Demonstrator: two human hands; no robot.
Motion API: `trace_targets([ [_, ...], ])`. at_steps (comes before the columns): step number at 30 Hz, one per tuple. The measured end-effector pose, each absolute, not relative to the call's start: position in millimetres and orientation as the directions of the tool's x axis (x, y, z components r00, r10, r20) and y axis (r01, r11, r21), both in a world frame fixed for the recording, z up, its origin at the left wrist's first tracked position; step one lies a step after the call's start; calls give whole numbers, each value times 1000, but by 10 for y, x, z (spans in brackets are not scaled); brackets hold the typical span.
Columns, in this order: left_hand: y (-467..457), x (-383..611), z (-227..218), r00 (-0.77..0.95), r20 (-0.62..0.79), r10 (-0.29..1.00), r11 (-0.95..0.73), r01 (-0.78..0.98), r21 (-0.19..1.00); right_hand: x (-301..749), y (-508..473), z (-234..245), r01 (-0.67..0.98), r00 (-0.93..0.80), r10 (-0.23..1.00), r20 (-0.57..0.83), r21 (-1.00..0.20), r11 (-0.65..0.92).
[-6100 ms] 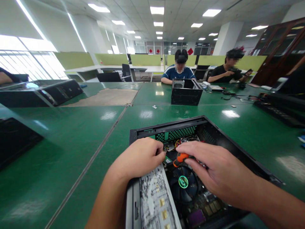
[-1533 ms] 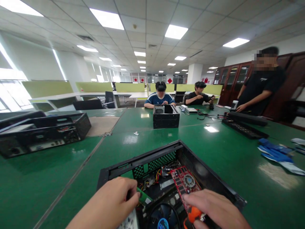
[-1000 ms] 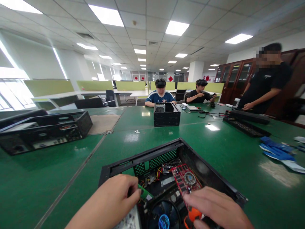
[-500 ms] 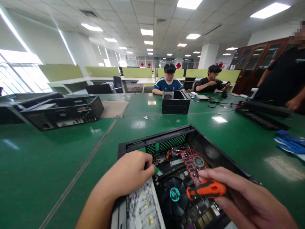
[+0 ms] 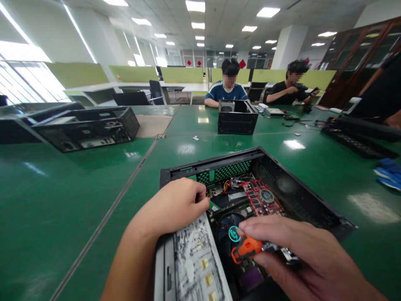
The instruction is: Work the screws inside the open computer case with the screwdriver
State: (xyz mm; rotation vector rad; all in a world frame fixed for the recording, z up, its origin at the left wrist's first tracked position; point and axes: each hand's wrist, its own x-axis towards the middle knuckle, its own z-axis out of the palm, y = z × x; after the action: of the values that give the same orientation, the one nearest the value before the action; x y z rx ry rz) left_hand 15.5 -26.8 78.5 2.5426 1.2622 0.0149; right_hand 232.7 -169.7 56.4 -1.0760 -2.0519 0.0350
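My right hand (image 5: 300,246) pinches the orange and black handle of a screwdriver (image 5: 248,247) between thumb and fingers, over the inside of an open black computer case (image 5: 300,200). The screwdriver's tip cannot be made out. Below it lies a round black cooling fan (image 5: 223,238) with a bright turquoise hub. My left hand (image 5: 180,205) is closed, its wrist resting across the silver drive bay (image 5: 191,263). A small green piece (image 5: 214,206) shows by its thumb; what the curled fingers hold is hidden. Behind the fan sits a red graphics card (image 5: 258,198) with its own small fan.
Another black computer case (image 5: 236,121) stands across the green table (image 5: 103,200), before a seated person in blue. More case parts (image 5: 90,129) lie at left. At right are a black panel (image 5: 351,138), cables and blue gloves (image 5: 388,173). Two other people are at right.
My right hand has shifted the screwdriver slightly left and turned it, its handle now more covered by the fingers. My left hand keeps its place on the case. The view has tilted down.
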Motion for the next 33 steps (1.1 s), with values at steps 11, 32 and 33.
trace_targets([
  [11,-264,150,778,619,-110,778,-574,770,279,2309,-1701,539,675,-316,687,654,-355,647],
  [32,-281,154,806,615,-118,780,-567,774,283,2321,-1483,830,682,-329,774,541,-431,591],
  [33,-282,157,811,613,-122,780,-565,775,283,2305,-1433,848,673,-349,779,521,-439,595],
])
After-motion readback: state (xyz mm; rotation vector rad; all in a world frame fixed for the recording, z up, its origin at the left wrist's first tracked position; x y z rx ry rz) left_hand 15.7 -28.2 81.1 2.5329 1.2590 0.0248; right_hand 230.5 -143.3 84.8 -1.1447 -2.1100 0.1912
